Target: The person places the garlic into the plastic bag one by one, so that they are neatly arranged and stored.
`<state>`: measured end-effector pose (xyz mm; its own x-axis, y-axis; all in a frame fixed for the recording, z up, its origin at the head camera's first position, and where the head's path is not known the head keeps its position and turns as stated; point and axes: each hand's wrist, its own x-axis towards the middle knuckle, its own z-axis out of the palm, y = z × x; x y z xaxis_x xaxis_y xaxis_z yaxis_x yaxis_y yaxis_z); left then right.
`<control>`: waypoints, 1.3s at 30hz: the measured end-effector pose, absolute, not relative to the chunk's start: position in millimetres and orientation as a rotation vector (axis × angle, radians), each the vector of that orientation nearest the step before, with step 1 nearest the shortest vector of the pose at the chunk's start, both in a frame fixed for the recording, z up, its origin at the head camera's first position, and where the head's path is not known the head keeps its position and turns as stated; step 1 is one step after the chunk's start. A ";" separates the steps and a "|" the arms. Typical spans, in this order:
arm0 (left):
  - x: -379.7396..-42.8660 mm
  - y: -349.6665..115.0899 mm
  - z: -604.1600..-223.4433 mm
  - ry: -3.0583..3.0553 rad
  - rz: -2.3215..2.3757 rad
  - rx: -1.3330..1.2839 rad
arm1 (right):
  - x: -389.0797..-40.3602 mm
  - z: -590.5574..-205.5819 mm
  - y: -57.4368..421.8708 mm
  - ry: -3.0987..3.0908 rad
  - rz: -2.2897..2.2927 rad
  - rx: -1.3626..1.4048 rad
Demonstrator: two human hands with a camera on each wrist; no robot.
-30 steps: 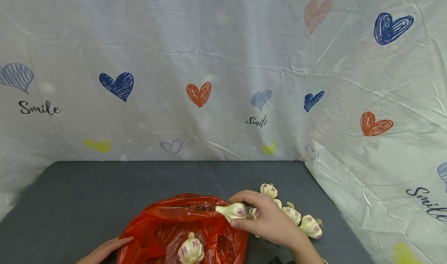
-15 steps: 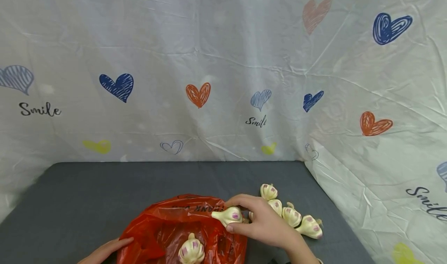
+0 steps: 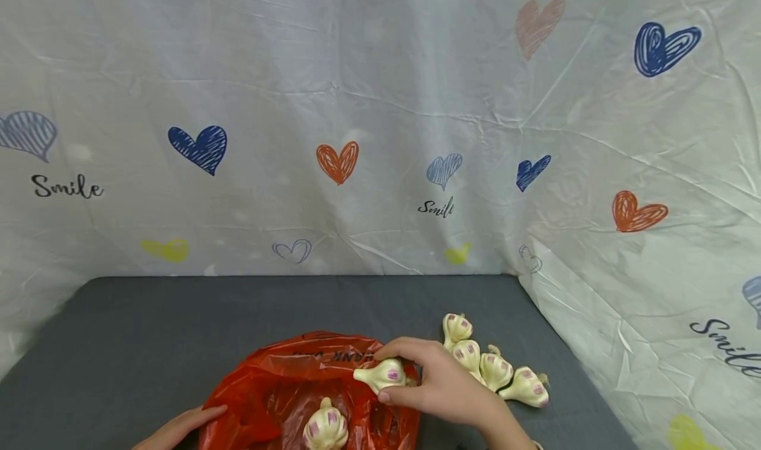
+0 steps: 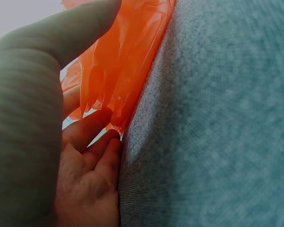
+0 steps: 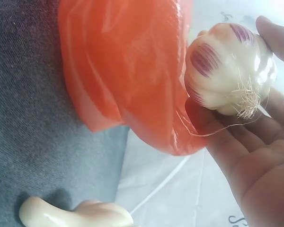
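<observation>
My right hand (image 3: pixel 436 380) holds a garlic bulb (image 3: pixel 386 375) between thumb and fingers, over the right side of a red plastic bag (image 3: pixel 285 364). Its neck points left, toward the bag's mouth. The right wrist view shows purple streaks and dry roots on this garlic bulb (image 5: pixel 227 68), beside the bag's outer wall (image 5: pixel 118 71). Inside the open bag lies another garlic bulb (image 3: pixel 326 427). My left hand (image 3: pixel 181 427) holds the bag's left side. In the left wrist view the red film (image 4: pixel 118 61) passes between its thumb (image 4: pixel 80 28) and fingers (image 4: pixel 97 137).
Several garlic bulbs (image 3: pixel 496 371) lie in a cluster on the dark grey table (image 3: pixel 238 304), right of my right hand. A white sheet (image 3: pixel 380 106) printed with hearts hangs behind the table and along its right side.
My right hand has moved left and slightly nearer with the garlic bulb, further over the bag. More of the cluster shows behind it. The left hand stays at the bag's side.
</observation>
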<state>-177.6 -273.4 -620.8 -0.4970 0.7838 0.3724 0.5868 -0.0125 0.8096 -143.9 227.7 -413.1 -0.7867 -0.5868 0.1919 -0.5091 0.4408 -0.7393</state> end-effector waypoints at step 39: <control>-172.2 -275.4 -620.1 2.122 1.497 1.374 | -149.6 -437.9 210.9 2.409 -1.235 -0.924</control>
